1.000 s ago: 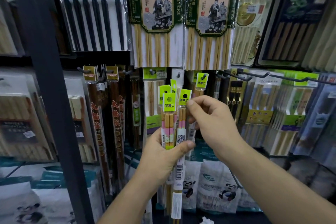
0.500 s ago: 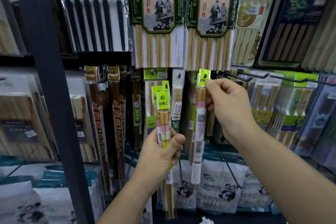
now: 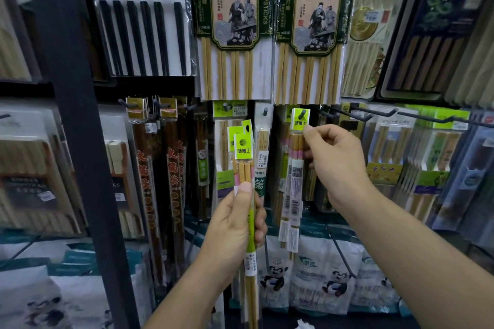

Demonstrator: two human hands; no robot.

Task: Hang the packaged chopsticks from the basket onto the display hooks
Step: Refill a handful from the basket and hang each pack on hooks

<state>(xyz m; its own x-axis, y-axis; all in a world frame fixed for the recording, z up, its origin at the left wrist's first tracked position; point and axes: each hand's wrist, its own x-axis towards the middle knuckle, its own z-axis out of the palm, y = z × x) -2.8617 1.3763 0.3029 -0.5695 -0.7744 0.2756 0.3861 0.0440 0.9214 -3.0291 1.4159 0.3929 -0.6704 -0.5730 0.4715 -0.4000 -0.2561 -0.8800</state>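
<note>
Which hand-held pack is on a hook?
The pack pinched by the right hand: a peg passes through its tag. The left hand grips the other packs.

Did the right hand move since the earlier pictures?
Yes. The right hand went right and up, carrying one packet from the bundle in the left hand to the hook under the right hot-pot pack.

The left hand [image 3: 235,224] is raised in the middle, and the left forearm [image 3: 187,288] comes up from below. Its fingers are curled round a bundle of chopstick packs [image 3: 242,152], with the thumb [image 3: 244,189] straight up on the front. The right hand [image 3: 339,165] is higher, with its back to the camera and its fingers curled. It pinches the top of one pack [image 3: 295,168]. The right forearm [image 3: 414,248] reaches in from the lower right.
</note>
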